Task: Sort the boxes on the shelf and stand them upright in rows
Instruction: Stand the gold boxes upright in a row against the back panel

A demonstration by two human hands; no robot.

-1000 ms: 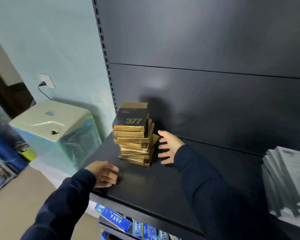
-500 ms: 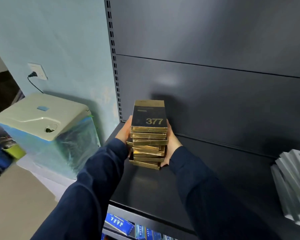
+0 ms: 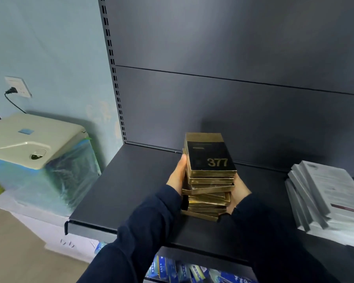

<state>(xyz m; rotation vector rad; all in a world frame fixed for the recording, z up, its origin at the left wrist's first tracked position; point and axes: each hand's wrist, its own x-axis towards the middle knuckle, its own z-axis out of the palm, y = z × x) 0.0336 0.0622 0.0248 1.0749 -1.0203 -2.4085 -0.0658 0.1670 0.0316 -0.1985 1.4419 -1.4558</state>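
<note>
A stack of several flat gold-and-black boxes lies on the dark shelf, the top box marked 377. The boxes lie flat and sit slightly askew on one another. My left hand presses against the stack's left side, thumb up along the upper boxes. My right hand holds the stack's right side, mostly hidden behind the boxes and my dark sleeve. Both hands clamp the stack between them. I cannot tell whether the stack rests on the shelf or is lifted slightly.
A slanted pile of white boxes lies on the shelf's right end. Blue boxes fill the shelf below. Left of the shelf stands a beige-lidded appliance wrapped in plastic, against a pale wall with a socket.
One second ago only my right hand touched the stack and the left rested near the shelf's front edge. The left hand then came up, and both now clasp the stack, which sits further right.
</note>
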